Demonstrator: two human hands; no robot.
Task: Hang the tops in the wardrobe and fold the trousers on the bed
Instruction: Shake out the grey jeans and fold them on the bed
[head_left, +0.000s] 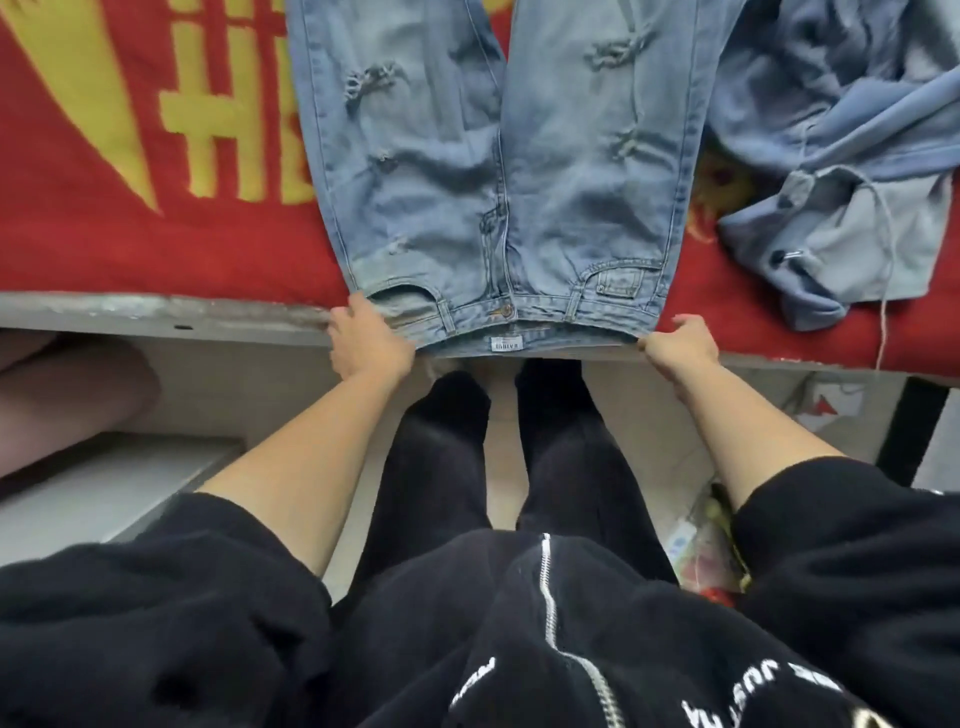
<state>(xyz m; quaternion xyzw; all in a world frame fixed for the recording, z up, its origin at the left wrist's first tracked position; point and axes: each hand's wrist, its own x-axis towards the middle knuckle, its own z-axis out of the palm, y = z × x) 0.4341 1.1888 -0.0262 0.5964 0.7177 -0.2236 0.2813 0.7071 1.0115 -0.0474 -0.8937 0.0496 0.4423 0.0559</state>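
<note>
Head view, trousers: pale blue ripped denim jeans (498, 156) lie flat and front side up on the bed, with the legs running away from the person and the waistband at the near edge.
Head view, waistband: buttoned, with a small white label showing at its middle; it slightly overhangs the bed edge.
Head view, left hand (366, 340): clamped on the left corner of the waistband, with the fingers curled over the denim at the pocket.
Head view, right hand (680, 345): pinches the right corner of the waistband, fingers bent, knuckles up.
Head view, hands relative to each other: well apart, one at each end of the waistband, and the cloth between them is spread out.
Head view, top: a crumpled blue-grey hooded sweatshirt with drawcords (841, 182) lies on the bed just right of the jeans, and one cord hangs over the edge.
Head view, bedding: a red fleece blanket with yellow characters (104, 249) lies under both garments.
Head view, bed edge: a grey worn board (156, 312) runs along the near side.
Head view, person: black pushed-up sleeves (831, 519), forearms bare, standing close against the bed.
</note>
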